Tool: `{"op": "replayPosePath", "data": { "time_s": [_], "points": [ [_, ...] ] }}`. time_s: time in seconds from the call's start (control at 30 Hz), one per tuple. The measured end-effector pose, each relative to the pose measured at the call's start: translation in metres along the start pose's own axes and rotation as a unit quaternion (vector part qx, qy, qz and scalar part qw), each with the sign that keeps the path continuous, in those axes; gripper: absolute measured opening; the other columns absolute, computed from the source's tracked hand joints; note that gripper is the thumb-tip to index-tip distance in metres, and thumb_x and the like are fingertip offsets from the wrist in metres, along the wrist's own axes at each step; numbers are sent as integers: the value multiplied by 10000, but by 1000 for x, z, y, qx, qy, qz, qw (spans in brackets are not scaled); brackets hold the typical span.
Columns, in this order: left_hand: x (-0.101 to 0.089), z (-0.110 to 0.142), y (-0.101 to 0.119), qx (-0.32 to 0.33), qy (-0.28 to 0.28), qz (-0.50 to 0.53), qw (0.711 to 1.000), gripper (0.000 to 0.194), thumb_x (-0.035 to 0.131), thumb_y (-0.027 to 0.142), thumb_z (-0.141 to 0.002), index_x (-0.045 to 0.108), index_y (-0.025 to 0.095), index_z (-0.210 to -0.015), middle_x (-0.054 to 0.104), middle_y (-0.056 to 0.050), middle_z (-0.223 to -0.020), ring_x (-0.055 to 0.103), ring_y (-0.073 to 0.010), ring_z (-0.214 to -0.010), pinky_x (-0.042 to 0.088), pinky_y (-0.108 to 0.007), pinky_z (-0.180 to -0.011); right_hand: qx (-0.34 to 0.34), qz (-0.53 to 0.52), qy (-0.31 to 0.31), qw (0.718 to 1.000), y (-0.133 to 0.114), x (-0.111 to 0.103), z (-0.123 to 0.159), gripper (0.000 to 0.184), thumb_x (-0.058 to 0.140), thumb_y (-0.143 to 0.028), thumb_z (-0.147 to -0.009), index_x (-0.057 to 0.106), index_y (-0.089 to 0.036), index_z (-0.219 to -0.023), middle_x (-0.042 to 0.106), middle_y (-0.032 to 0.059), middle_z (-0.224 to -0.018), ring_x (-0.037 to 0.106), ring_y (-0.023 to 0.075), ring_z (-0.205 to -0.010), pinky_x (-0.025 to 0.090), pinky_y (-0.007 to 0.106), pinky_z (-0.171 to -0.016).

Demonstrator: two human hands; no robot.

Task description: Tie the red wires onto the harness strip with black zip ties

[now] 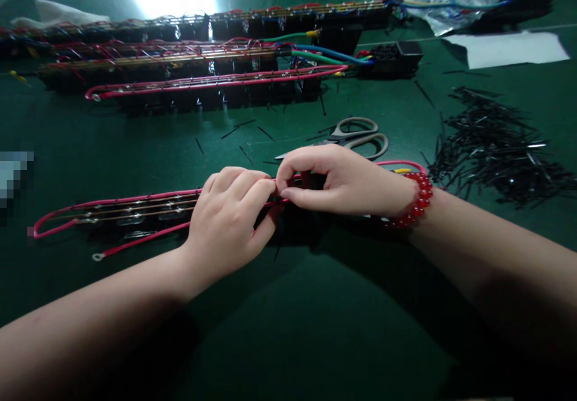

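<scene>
A long black strip [135, 214] with metal rods along it and a thick red cable [121, 198] lies across the table before me. The cable loops round at the left, and a ring terminal [98, 257] sits on a loose red end nearer me. My left hand [232, 211] is wrapped over the middle of the strip, thumb on the near side. My right hand [333, 181], with a red bead bracelet at the wrist, pinches thumb and forefinger together just beside the left fingertips. What lies in the pinch is too small to make out.
Scissors [360, 136] lie just behind my right hand. A pile of black cable ties [500, 148] is at the right, with several loose ones scattered about. More wired strips [202, 82] stretch across the back. White paper [509, 49] and clear plastic lie at the far right.
</scene>
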State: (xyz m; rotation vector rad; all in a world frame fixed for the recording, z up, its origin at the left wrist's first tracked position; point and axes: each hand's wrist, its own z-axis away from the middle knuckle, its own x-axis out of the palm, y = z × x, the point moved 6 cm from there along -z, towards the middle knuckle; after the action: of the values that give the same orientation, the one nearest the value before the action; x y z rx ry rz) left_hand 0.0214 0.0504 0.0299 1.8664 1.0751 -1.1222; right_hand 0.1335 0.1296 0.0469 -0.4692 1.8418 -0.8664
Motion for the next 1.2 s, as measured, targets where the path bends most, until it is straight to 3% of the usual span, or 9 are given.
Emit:
{"op": "replayPosePath", "data": {
  "time_s": [0.33,0.7,0.9,1.2],
  "points": [
    [1,0,-2,-10,-8,9,1000,70,536,254,-903,562,204,-945,656,-87,-1031,554,-269,-984,458,-439,-844,-15,-39,-8,999,1,1,-1,154,724,-262,-849,677,-128,-910,667,24,-859,595,106,-785,470,224,-706],
    [-1,0,-3,-40,11,54,998,101,546,279,-950,608,200,-960,688,-59,-1048,581,-249,-1011,466,-435,-906,14,-48,-4,999,8,-2,-1,86,686,-216,-872,701,-135,-897,707,28,-881,637,122,-811,495,255,-757],
    [-1,1,-4,-50,21,73,996,106,558,296,-958,620,212,-938,697,-47,-1052,592,-240,-1034,464,-424,-923,7,-17,23,1000,7,-5,0,103,704,-230,-856,686,-145,-802,690,55,-883,635,149,-847,508,287,-783],
    [-1,0,-4,-61,17,87,994,26,622,191,-856,597,194,-862,697,-33,-1023,592,-243,-990,479,-419,-892,-34,133,14,990,-15,5,3,82,601,-115,-873,657,-144,-821,675,64,-831,602,186,-843,476,326,-799]
  ]
}}
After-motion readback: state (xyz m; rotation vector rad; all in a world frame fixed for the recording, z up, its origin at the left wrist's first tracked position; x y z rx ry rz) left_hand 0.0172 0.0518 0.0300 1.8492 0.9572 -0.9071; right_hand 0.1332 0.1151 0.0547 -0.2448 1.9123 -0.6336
